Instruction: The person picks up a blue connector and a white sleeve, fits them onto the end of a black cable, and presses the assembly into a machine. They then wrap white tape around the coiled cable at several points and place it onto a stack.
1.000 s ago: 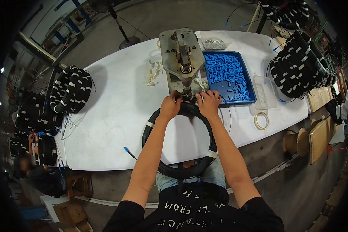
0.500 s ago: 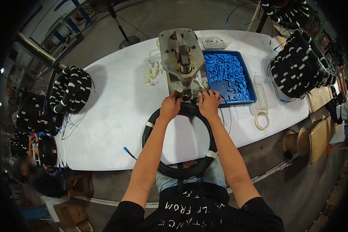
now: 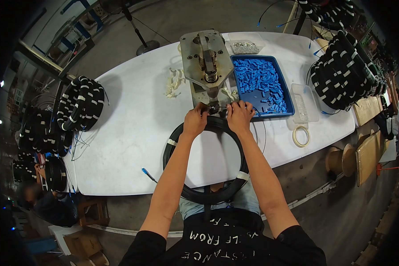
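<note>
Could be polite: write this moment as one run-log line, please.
left hand: fingers at machine base; right hand: likewise; exact grip: unclear; black coil: across table edge; blue tray: right of machine

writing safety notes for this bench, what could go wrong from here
The left grip and right grip are close under the metal machine, so fingers might get pinched if it moves down.
The black cable coil overhangs the table, so it could slip.
The right grip is near the blue tray, so a knock might spill the small blue pieces.
</note>
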Available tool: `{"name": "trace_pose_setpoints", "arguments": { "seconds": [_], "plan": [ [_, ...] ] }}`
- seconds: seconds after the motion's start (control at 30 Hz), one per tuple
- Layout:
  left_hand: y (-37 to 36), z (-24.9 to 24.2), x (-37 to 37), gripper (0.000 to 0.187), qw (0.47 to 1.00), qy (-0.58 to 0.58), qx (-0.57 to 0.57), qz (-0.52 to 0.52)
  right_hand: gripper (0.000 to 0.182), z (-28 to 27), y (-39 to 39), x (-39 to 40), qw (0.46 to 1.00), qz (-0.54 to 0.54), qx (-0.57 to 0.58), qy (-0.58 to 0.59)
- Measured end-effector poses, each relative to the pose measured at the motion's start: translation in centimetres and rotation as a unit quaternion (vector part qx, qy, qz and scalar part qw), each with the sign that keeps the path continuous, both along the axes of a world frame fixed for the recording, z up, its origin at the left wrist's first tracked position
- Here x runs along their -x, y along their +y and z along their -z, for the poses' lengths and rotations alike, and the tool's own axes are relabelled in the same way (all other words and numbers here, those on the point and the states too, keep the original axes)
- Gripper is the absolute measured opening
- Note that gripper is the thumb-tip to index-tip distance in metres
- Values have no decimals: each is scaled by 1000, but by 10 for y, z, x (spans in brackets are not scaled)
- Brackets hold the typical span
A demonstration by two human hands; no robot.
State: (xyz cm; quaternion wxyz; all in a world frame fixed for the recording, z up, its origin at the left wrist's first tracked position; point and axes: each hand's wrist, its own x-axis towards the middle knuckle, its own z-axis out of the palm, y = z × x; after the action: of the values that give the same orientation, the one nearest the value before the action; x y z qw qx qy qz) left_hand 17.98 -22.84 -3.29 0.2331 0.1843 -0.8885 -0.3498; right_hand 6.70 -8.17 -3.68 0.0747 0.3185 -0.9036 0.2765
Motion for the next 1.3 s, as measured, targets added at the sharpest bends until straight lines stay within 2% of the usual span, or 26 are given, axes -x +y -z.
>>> {"name": "trace_pose_setpoints", "arguments": {
  "seconds": [1.3],
  "plan": [
    [4, -2, -1, 13, 1000, -1, 4, -29, 25, 2, 3, 1, 1000, -13, 7, 3]
  ]
}}
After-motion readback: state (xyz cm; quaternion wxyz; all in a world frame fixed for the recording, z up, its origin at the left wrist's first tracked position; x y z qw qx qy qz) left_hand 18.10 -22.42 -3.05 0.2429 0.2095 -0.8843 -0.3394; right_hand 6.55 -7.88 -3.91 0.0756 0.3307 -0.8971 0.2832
